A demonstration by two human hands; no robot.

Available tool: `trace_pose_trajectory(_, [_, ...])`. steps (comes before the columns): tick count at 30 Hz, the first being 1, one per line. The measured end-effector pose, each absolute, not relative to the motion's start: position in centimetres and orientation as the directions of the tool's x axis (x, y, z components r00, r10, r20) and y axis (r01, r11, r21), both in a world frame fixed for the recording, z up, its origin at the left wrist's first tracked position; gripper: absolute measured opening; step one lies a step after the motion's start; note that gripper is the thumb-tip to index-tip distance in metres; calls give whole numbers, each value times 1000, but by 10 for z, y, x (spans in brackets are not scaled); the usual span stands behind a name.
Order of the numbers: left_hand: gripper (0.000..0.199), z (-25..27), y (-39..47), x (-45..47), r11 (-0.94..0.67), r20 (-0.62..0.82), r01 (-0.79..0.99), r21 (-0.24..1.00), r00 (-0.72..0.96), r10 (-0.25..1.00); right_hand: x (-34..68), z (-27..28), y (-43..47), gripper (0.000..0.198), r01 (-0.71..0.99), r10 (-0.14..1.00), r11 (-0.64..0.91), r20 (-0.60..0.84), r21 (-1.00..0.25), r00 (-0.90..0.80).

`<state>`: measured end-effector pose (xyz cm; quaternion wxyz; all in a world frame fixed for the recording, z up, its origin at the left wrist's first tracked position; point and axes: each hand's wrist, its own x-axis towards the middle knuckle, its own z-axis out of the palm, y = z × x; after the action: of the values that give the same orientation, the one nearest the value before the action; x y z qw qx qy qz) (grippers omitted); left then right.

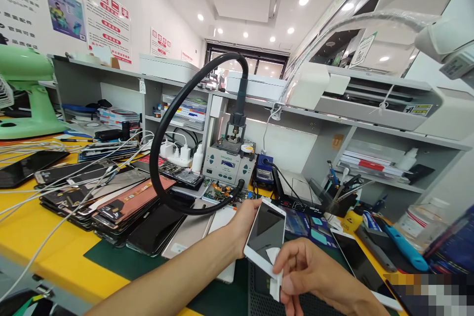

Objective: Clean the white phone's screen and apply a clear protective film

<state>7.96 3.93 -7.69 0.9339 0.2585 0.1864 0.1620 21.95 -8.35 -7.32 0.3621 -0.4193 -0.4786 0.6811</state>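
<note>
A white smartphone (267, 227) with a dark screen is tilted up over the bench, gripped along its left side by my left hand (242, 229). The fingers behind the phone are hidden. At the phone's lower right corner, my right hand (305, 269) pinches a crumpled white tissue (274, 286), with part of it lying against the screen. Below both hands lies a black perforated pad (255, 281) on a dark green mat (111, 261). Another white phone (361, 261) rests to the right of my right hand.
Stacked phones and screens (129, 197) fill the left bench beside white cables (74, 187). A hot air station (227, 165) with a looping black hose (157, 158) stands behind. On the right are a blue-handled tool (405, 247), a yellow bottle (351, 220) and a clear jug (422, 222).
</note>
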Motion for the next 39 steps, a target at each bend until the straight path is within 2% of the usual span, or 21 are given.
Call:
trace_pose_trajectory(5, [33, -76, 41, 79, 812, -272, -209, 544, 872, 407, 217, -77, -79, 21, -34, 934, -196, -176, -980, -310])
trace_pose_trajectory(11, [32, -77, 44, 79, 811, -294, -194, 552, 865, 407, 220, -76, -73, 37, 15, 979, -130, -130, -991, -160])
trace_pose_trajectory(18, [30, -72, 40, 77, 827, -313, -177, 533, 867, 388, 215, -77, -70, 35, 87, 997, -68, -70, -994, -15])
trace_pose_trajectory(22, [32, -72, 38, 78, 827, -312, -194, 528, 861, 401, 222, -75, -67, 34, 114, 979, 50, 71, -992, 191])
trace_pose_trajectory(26, [35, -73, 37, 80, 813, -304, -233, 534, 844, 441, 230, -74, -65, 34, 189, 867, 185, 251, -964, 432])
trace_pose_trajectory(29, [36, -74, 36, 80, 814, -306, -236, 530, 842, 443, 225, -76, -66, 34, 294, 861, 184, 298, -938, 412])
trace_pose_trajectory(31, [35, -73, 36, 80, 815, -301, -236, 529, 846, 440, 218, -78, -68, 33, 325, 904, 146, 259, -934, 340])
trace_pose_trajectory(35, [35, -72, 35, 78, 823, -297, -224, 522, 857, 421, 209, -79, -69, 37, 233, 962, 62, 121, -970, 247])
trace_pose_trajectory(39, [32, -70, 35, 77, 826, -295, -221, 518, 861, 415, 212, -78, -67, 43, 167, 973, -8, 31, -986, 228])
